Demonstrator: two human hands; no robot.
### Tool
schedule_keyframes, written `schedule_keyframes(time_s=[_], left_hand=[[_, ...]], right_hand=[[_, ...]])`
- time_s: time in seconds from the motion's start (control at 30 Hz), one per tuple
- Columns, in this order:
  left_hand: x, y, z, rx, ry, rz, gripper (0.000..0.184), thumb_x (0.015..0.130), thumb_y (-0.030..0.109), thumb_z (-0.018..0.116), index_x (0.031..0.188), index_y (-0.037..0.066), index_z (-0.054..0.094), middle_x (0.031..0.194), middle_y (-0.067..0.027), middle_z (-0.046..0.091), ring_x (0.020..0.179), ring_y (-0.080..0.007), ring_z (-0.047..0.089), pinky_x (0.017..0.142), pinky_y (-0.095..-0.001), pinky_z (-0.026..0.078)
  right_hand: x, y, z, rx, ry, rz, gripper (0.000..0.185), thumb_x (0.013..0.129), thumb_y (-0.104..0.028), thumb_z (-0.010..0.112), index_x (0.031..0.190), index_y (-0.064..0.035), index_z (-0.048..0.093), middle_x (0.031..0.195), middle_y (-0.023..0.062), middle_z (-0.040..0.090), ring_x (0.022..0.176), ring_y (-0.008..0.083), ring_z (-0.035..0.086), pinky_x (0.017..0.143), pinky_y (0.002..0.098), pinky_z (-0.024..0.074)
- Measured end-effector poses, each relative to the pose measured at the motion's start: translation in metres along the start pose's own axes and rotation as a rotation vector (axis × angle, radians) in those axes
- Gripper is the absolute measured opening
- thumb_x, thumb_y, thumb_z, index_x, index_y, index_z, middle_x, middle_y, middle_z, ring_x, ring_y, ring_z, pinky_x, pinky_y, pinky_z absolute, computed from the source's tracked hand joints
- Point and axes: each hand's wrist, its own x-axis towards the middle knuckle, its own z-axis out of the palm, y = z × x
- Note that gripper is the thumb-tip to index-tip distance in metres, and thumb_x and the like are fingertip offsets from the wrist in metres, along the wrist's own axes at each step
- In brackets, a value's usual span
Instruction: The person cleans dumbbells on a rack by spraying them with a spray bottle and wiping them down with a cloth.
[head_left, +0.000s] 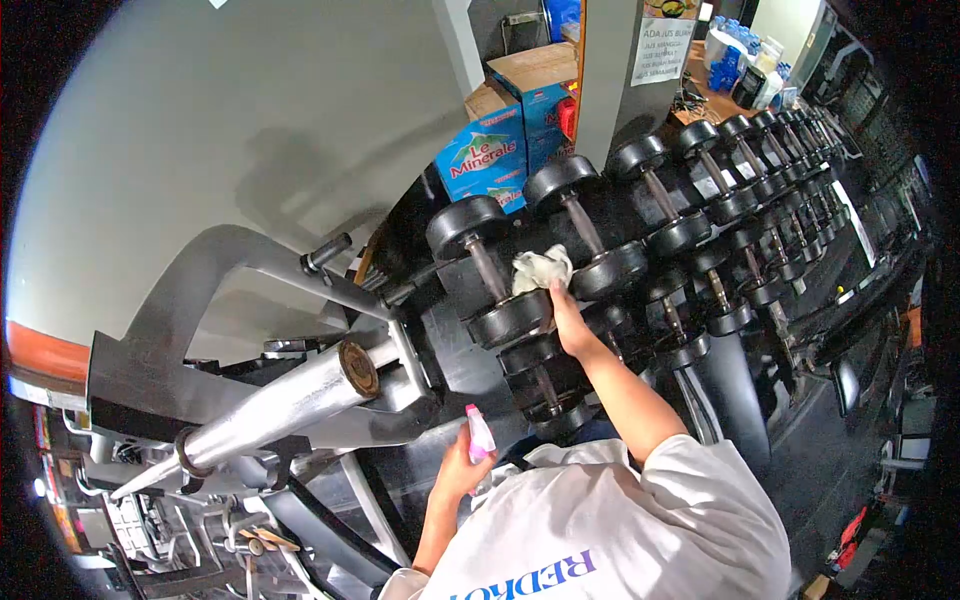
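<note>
A crumpled white cloth (pixel 541 269) sits at the centre of the work, in the gap between two black, round-headed dumbbells with worn grey metal handles: the nearer dumbbell (pixel 487 265) lies at the cloth's nine o'clock and the second dumbbell (pixel 578 212) at about one o'clock. The right hand (pixel 567 315) comes in from five o'clock and holds the cloth bunched at its fingertips, the fingers drawn in close around it. Whether the cloth presses on either dumbbell cannot be told.

Between six and seven o'clock from the cloth, well apart from the dumbbells, the left hand (pixel 464 463) is closed around a pale pink spray bottle (pixel 481 437) with a brighter pink nozzle, which points up towards eleven o'clock.

The upper row of black dumbbells stretches away towards two o'clock, and a lower row runs below it, with one lower dumbbell (pixel 546 385) at six o'clock from the cloth. A white printed shirt (pixel 620 510) covers the person's body towards five o'clock.

Farther out, blue cardboard boxes (pixel 485 155) marked "Le Minerale" stand at eleven o'clock. A white paper sign (pixel 661 52) hangs at one o'clock, and beyond it a brown wooden desk (pixel 712 100) carries blue-capped bottles. A thick silver metal bar (pixel 270 400) extends at eight o'clock, beneath a plain grey wall (pixel 200 130).
</note>
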Motion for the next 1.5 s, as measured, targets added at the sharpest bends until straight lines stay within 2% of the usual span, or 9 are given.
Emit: schedule_keyframes(time_s=[0.17, 0.27, 0.4, 0.47, 0.53, 0.6, 0.7, 0.83, 1.5], left_hand=[[0.001, 0.023, -0.006, -0.039, 0.010, -0.067, 0.070, 0.078, 0.029, 0.069, 0.138, 0.009, 0.040, 0.100, -0.0184, 0.068, 0.087, -0.0334, 0.069, 0.075, -0.0442, 0.054], [0.006, 0.047, -0.015, -0.108, 0.009, -0.160, 0.070, 0.078, 0.029, 0.069, 0.139, 0.011, 0.040, 0.096, -0.0155, 0.067, 0.082, -0.0275, 0.068, 0.071, -0.0407, 0.054], [0.019, 0.032, -0.007, -0.267, 0.054, -0.076, 0.068, 0.077, 0.024, 0.070, 0.139, 0.013, 0.043, 0.086, -0.0069, 0.062, 0.076, -0.0167, 0.061, 0.068, -0.0314, 0.051], [0.027, 0.025, 0.006, -0.376, 0.077, -0.033, 0.065, 0.078, 0.020, 0.068, 0.138, 0.011, 0.044, 0.081, -0.0027, 0.057, 0.074, -0.0127, 0.056, 0.069, -0.0280, 0.049], [0.036, 0.037, 0.014, -0.562, 0.059, 0.012, 0.062, 0.079, 0.017, 0.065, 0.136, 0.008, 0.045, 0.081, -0.0010, 0.054, 0.074, -0.0114, 0.056, 0.070, -0.0300, 0.049], [0.046, 0.050, 0.023, -0.629, 0.022, 0.045, 0.061, 0.082, 0.021, 0.067, 0.135, 0.006, 0.042, 0.080, -0.0009, 0.053, 0.073, -0.0121, 0.056, 0.069, -0.0306, 0.049], [0.065, 0.079, 0.037, -0.670, 0.007, 0.159, 0.070, 0.087, 0.045, 0.068, 0.134, 0.004, 0.036, 0.081, -0.0038, 0.056, 0.073, -0.0147, 0.059, 0.067, -0.0303, 0.048], [0.097, 0.124, 0.052, -0.649, -0.017, 0.209, 0.066, 0.088, 0.055, 0.061, 0.127, 0.005, 0.041, 0.079, -0.0047, 0.057, 0.071, -0.0146, 0.059, 0.064, -0.0297, 0.047], [0.231, 0.289, 0.076, -0.990, 0.153, 0.226, 0.063, 0.091, 0.068, 0.045, 0.102, 0.006, 0.050, 0.064, -0.0049, 0.055, 0.059, -0.0164, 0.056, 0.056, -0.0312, 0.045]], right_hand=[[-0.031, 0.018, 0.000, -0.111, 0.291, 0.006, 0.055, 0.101, -0.042, 0.046, 0.135, 0.0007, 0.046, 0.132, 0.0128, 0.054, 0.120, 0.0211, 0.048, 0.103, 0.0342, 0.0342], [-0.060, 0.006, 0.009, 0.025, 0.338, -0.044, 0.043, 0.101, -0.037, 0.047, 0.127, -0.0035, 0.054, 0.113, 0.0049, 0.060, 0.100, 0.0129, 0.054, 0.087, 0.0290, 0.0416], [-0.078, -0.008, -0.013, 0.119, 0.255, 0.047, 0.047, 0.100, -0.041, 0.050, 0.128, -0.0041, 0.053, 0.115, 0.0046, 0.060, 0.101, 0.0140, 0.055, 0.093, 0.0313, 0.0416], [-0.097, -0.053, -0.015, 0.065, 0.001, 0.194, 0.037, 0.101, -0.039, 0.048, 0.114, -0.0059, 0.060, 0.096, -0.0020, 0.061, 0.086, 0.0062, 0.052, 0.076, 0.0253, 0.0419], [-0.098, -0.072, -0.024, -0.032, -0.070, 0.169, 0.040, 0.101, -0.040, 0.050, 0.117, -0.0049, 0.059, 0.100, -0.0013, 0.062, 0.089, 0.0073, 0.054, 0.078, 0.0262, 0.0433], [-0.096, -0.081, -0.033, -0.127, -0.146, -0.011, 0.043, 0.100, -0.040, 0.050, 0.121, -0.0038, 0.058, 0.106, 0.0006, 0.063, 0.094, 0.0092, 0.055, 0.082, 0.0272, 0.0440], [-0.098, -0.091, -0.058, -0.080, -0.107, 0.009, 0.043, 0.100, -0.038, 0.051, 0.124, -0.0025, 0.057, 0.111, 0.0020, 0.063, 0.099, 0.0108, 0.055, 0.086, 0.0278, 0.0436], [-0.108, -0.102, -0.098, -0.051, -0.029, -0.016, 0.039, 0.100, -0.034, 0.051, 0.122, -0.0020, 0.058, 0.109, 0.0003, 0.063, 0.097, 0.0086, 0.054, 0.085, 0.0267, 0.0429], [-0.081, -0.171, -0.261, -0.132, 0.003, 0.014, 0.039, 0.099, -0.037, 0.053, 0.114, -0.0013, 0.060, 0.098, -0.0001, 0.061, 0.086, 0.0068, 0.052, 0.077, 0.0261, 0.0438]])
